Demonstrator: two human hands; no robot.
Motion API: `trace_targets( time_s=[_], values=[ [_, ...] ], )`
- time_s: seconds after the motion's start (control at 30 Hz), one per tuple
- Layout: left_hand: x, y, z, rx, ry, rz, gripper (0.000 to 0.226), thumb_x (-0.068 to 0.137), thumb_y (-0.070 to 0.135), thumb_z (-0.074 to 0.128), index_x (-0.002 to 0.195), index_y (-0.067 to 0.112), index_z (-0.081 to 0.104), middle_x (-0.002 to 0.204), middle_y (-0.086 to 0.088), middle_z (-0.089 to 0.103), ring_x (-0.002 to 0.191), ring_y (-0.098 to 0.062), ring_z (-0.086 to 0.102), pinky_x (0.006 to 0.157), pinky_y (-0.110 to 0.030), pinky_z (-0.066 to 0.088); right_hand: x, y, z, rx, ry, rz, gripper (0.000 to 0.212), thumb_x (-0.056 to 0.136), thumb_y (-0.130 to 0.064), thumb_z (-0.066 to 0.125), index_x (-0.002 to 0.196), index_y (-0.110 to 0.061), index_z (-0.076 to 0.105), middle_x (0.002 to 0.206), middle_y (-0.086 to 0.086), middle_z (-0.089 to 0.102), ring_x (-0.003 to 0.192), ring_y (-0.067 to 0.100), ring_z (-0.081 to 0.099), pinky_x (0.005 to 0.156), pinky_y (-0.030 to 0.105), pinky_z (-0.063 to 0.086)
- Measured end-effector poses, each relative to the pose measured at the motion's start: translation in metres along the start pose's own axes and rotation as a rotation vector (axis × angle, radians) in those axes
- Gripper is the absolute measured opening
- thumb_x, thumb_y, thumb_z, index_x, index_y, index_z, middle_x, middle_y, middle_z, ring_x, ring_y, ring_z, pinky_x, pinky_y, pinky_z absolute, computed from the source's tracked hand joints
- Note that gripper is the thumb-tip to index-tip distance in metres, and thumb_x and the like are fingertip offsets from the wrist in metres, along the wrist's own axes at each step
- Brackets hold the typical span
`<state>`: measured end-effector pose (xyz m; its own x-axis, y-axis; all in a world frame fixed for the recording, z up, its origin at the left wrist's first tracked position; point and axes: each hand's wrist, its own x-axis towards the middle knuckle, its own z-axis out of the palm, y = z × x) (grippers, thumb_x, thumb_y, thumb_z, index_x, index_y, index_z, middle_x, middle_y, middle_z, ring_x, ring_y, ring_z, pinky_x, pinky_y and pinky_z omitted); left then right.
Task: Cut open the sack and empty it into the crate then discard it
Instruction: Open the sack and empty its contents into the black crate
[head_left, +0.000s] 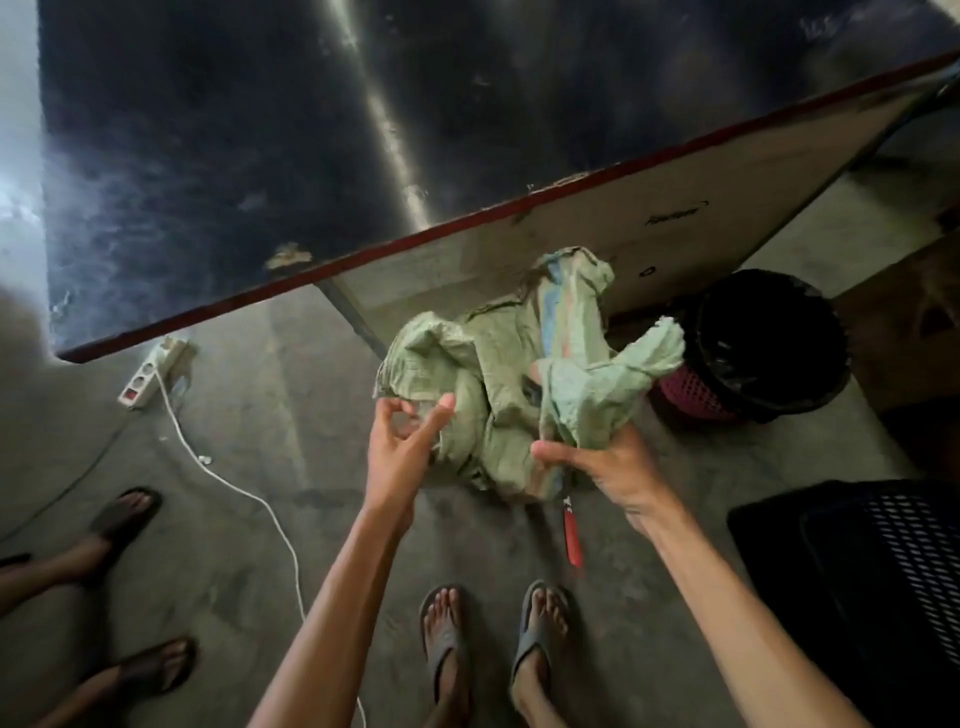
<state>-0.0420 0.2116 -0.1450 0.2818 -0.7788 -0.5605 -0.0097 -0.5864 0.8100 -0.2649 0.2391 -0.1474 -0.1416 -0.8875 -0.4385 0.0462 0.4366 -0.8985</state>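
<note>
Gripping the crumpled green sack (498, 374), the right hand (602, 462) has its fingers curled round a bunched fold from underneath. It holds the sack in the air in front of the table's (208, 156) near red edge, below the level of the dark top. The sack looks limp and flattened, with a faded pink and blue stripe on the part nearest the table. The left hand (405, 447) is released, its fingers spread and relaxed at the sack's left fold on the side away from the table. Whether the fingertips touch the cloth cannot be told. A red-handled knife (571, 535) shows just under the right hand, farther from the table than the sack; whether the hand holds it or it lies on the floor cannot be told. A pink bin (691, 392) with a black liner stands on the floor against the table's right end, close beside the sack's right tip. A black mesh crate (909, 561) sits farther out from the table, at the right border. Under the table's left corner lies a white power strip (148, 376), and its cable (234, 483) runs away from the table across the floor. The person's sandalled feet (447, 639) stand well out from the table, and another person's feet (124, 514) are off to the left.
</note>
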Motion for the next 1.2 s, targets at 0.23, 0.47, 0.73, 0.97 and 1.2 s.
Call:
trace_targets(
  time_s=[0.23, 0.47, 0.73, 0.97, 1.2],
  values=[
    [0.021, -0.007, -0.005, 0.266, 0.131, -0.062, 0.051, 0.079, 0.066, 0.064, 0.075, 0.017, 0.074, 0.077, -0.005, 0.075, 0.080, -0.027, 0.072, 0.083, -0.042, 0.060, 0.013, -0.001, 0.010, -0.003, 0.276, 0.002, 0.036, 0.075, -0.010, 0.087, 0.097, -0.032, 0.069, 0.098, -0.019, 0.071, 0.084, -0.020, 0.064, 0.077, 0.007, 0.052],
    [-0.020, 0.110, -0.031, 0.214, 0.103, 0.372, 0.026, 0.096, 0.018, 0.051, 0.104, 0.025, 0.075, 0.099, 0.003, 0.076, 0.097, -0.018, 0.069, 0.085, -0.036, 0.054, -0.016, -0.069, -0.012, 0.291, 0.390, 0.135, 0.032, 0.076, -0.020, 0.084, 0.103, -0.029, 0.070, 0.109, -0.007, 0.074, 0.102, 0.001, 0.069, 0.084, 0.023, 0.057],
    [-0.116, 0.248, -0.021, -0.130, -0.195, 0.573, 0.027, 0.105, 0.009, 0.044, 0.116, 0.026, 0.062, 0.107, 0.004, 0.068, 0.101, -0.013, 0.061, 0.099, -0.043, 0.051, -0.089, -0.215, -0.009, 0.353, 0.378, -0.061, 0.044, 0.073, -0.024, 0.087, 0.113, -0.030, 0.068, 0.115, -0.013, 0.073, 0.113, 0.005, 0.066, 0.105, 0.033, 0.051],
    [-0.249, 0.330, 0.009, -0.323, -0.677, 0.554, 0.034, 0.109, 0.014, 0.042, 0.138, 0.030, 0.049, 0.114, 0.010, 0.070, 0.100, -0.008, 0.067, 0.089, -0.030, 0.054, -0.230, -0.296, -0.057, 0.470, 0.665, -0.269, 0.042, 0.079, -0.028, 0.084, 0.119, -0.026, 0.070, 0.113, -0.015, 0.074, 0.115, 0.005, 0.066, 0.107, 0.038, 0.051],
    [-0.356, 0.304, 0.062, -0.116, -1.147, 0.864, 0.063, 0.092, -0.002, 0.067, 0.144, 0.015, 0.036, 0.092, 0.015, 0.065, 0.080, -0.005, 0.062, 0.072, -0.026, 0.053, -0.344, -0.300, -0.092, 0.606, 0.822, -0.445, 0.045, 0.085, -0.020, 0.077, 0.127, -0.027, 0.063, 0.133, -0.004, 0.067, 0.128, 0.014, 0.060, 0.112, 0.041, 0.046]
  ],
)
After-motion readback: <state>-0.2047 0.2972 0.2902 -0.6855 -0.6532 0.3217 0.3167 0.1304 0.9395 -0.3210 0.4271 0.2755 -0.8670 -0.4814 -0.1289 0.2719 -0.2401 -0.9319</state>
